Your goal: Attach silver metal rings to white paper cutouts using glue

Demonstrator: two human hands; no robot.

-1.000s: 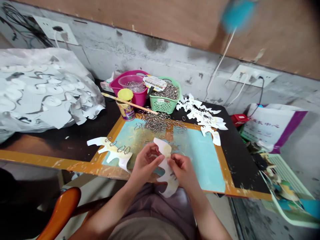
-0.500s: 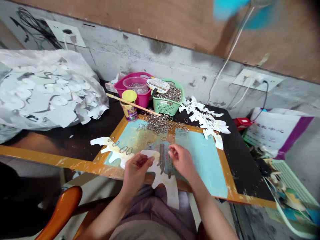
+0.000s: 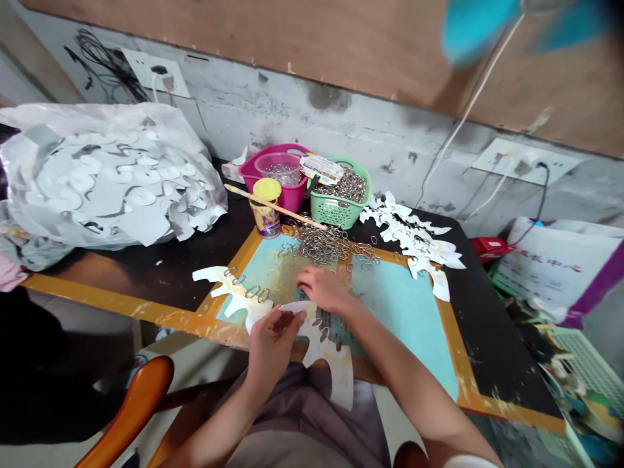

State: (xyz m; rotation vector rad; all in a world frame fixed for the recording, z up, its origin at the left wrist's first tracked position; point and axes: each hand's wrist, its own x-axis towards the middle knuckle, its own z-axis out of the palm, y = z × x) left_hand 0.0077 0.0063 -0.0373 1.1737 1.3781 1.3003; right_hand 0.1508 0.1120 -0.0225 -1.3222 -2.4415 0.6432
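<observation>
My left hand (image 3: pixel 273 343) pinches the top edge of a white paper cutout (image 3: pixel 327 354) that lies over the near edge of the blue mat (image 3: pixel 400 305) and hangs toward my lap. Small metal rings sit on the cutout. My right hand (image 3: pixel 322 290) reaches forward over the mat, fingers curled down just short of the loose pile of metal rings (image 3: pixel 327 243). Whether it holds a ring is hidden. A second cutout with rings on it (image 3: pixel 234 294) lies at the mat's left edge.
A green basket of rings (image 3: pixel 341 198), a pink basket holding a clear bowl (image 3: pixel 277 170), a yellow-lidded cup (image 3: pixel 266 208) and a wooden stick stand at the back. More cutouts (image 3: pixel 419 240) lie back right. A plastic bag of paper shapes (image 3: pixel 107 175) fills the left. An orange chair back (image 3: pixel 129 416) is at lower left.
The cutout was held up in both hands, then laid down on the mat's near edge. My right hand let go and moved forward to the ring pile. The camera shifted slightly.
</observation>
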